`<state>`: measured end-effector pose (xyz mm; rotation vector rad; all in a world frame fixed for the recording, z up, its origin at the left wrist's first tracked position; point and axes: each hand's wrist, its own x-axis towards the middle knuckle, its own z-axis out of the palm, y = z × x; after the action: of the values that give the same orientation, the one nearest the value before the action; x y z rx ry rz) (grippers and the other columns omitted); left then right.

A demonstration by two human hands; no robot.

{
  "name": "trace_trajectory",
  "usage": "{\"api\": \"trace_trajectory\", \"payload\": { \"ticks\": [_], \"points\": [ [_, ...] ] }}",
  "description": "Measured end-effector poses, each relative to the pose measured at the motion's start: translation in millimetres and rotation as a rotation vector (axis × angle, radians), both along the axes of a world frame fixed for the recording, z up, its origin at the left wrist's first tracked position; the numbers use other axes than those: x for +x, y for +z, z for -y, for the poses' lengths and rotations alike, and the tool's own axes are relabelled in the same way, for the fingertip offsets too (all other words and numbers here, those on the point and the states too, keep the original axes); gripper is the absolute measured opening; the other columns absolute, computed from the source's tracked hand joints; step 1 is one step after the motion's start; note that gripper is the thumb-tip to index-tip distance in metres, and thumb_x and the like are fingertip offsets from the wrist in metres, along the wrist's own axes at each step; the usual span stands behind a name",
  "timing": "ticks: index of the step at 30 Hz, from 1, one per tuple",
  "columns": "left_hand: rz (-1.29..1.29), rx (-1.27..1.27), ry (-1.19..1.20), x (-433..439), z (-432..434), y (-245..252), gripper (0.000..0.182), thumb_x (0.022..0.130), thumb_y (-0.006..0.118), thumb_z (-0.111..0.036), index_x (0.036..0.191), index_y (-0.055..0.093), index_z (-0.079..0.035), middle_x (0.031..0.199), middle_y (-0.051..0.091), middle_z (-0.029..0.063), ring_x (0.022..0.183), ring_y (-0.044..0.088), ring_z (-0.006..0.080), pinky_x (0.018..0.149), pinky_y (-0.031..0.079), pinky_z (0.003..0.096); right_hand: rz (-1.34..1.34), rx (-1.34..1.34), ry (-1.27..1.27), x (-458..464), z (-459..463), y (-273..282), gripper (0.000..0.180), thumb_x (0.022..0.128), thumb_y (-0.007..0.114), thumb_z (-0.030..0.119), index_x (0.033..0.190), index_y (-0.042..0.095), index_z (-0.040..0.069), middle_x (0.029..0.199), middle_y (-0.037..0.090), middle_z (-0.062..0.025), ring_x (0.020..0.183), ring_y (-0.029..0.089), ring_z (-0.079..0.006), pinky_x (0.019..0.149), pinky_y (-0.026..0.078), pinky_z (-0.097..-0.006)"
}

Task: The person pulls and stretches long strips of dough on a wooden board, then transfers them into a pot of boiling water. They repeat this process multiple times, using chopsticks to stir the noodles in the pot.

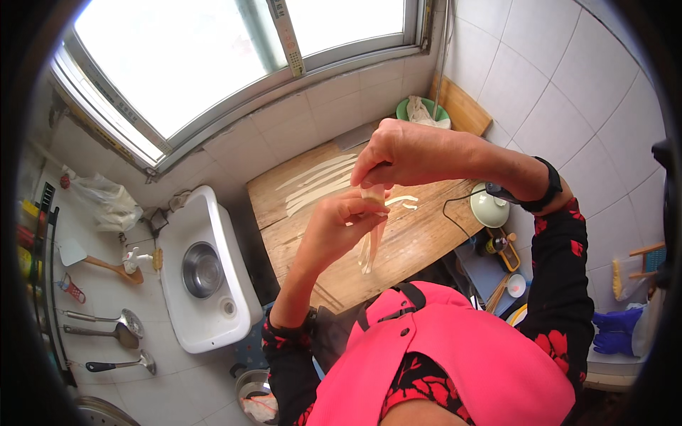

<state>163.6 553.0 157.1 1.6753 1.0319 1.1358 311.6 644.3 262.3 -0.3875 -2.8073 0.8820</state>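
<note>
Above a wooden board (421,239), my two hands meet on pale dough strips. My right hand (381,157) is higher, its fingertips pinching the upper end of a dough strip (373,193). Just below, my left hand (343,215) grips the strip between thumb and fingers. Lengths of dough (368,253) show beneath my left hand, towards the near part of the board; whether they hang or rest on it I cannot tell. Several flat dough strips (319,185) lie side by side at the board's far left. Small dough scraps (409,206) lie right of my hands.
A white sink (248,298) holding a metal bowl (202,269) stands left of the board. Ladles (130,322) and a wooden spatula (114,268) hang on the left wall. To the right are a pale green bowl (487,210) and a cable (446,213). A green basin (404,109) sits behind.
</note>
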Motion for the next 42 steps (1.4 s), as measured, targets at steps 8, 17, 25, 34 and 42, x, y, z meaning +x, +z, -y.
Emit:
{"api": "trace_trajectory", "payload": {
  "ticks": [8, 17, 25, 34, 42],
  "points": [
    [-0.015, -0.057, -0.025, 6.0, 2.4, 8.2, 0.011, 0.079, 0.060, 0.002, 0.088, 0.065, 0.002, 0.087, 0.066, 0.0085, 0.076, 0.059, 0.0078, 0.067, 0.048, 0.0208, -0.077, -0.038, -0.054, 12.4, -4.6, -0.8, 0.014, 0.078, 0.056, 0.002, 0.088, 0.065, 0.000, 0.062, 0.061, -0.0091, 0.055, 0.057, -0.0102, 0.056, 0.048, -0.0234],
    [-0.035, -0.134, -0.102, -1.4, -4.6, 36.6, 0.013, 0.078, 0.060, 0.003, 0.090, 0.064, 0.006, 0.088, 0.065, 0.0114, 0.075, 0.061, 0.0104, 0.067, 0.050, 0.0213, -0.152, -1.194, 0.275, 29.1, -46.6, -86.7, 0.066, 0.085, 0.047, 0.048, 0.129, 0.035, -0.001, 0.124, 0.045, -0.0156, 0.116, 0.044, -0.0230, 0.100, 0.033, -0.0344],
    [-0.031, -0.230, -0.100, 0.0, -19.6, 54.1, 0.014, 0.077, 0.062, 0.001, 0.090, 0.064, 0.006, 0.088, 0.064, 0.0124, 0.072, 0.059, 0.0086, 0.065, 0.049, 0.0197, -0.125, -1.273, 0.550, 13.4, 12.1, -131.1, 0.070, 0.084, 0.047, 0.051, 0.125, 0.035, -0.005, 0.115, 0.052, -0.0173, 0.100, 0.055, -0.0226, 0.091, 0.040, -0.0331],
    [-0.147, -0.221, 0.138, -12.5, -14.8, 56.0, 0.013, 0.077, 0.065, -0.005, 0.086, 0.065, 0.005, 0.089, 0.061, 0.0069, 0.062, 0.055, 0.0063, 0.055, 0.045, 0.0173, -0.372, -1.509, 0.320, 11.5, 30.0, -134.5, 0.076, 0.085, 0.035, 0.058, 0.133, 0.023, -0.001, 0.117, 0.048, -0.0219, 0.100, 0.055, -0.0253, 0.089, 0.042, -0.0350],
    [-0.074, -0.261, 0.080, -21.8, -9.7, 70.5, 0.016, 0.078, 0.064, -0.004, 0.090, 0.063, 0.007, 0.077, 0.064, 0.0083, 0.067, 0.061, 0.0090, 0.058, 0.048, 0.0176, -0.616, -1.494, 0.108, 14.1, 23.3, -142.6, 0.060, 0.089, 0.032, 0.051, 0.128, 0.032, 0.005, 0.125, 0.043, -0.0193, 0.114, 0.045, -0.0293, 0.099, 0.032, -0.0434]
  ]
}}
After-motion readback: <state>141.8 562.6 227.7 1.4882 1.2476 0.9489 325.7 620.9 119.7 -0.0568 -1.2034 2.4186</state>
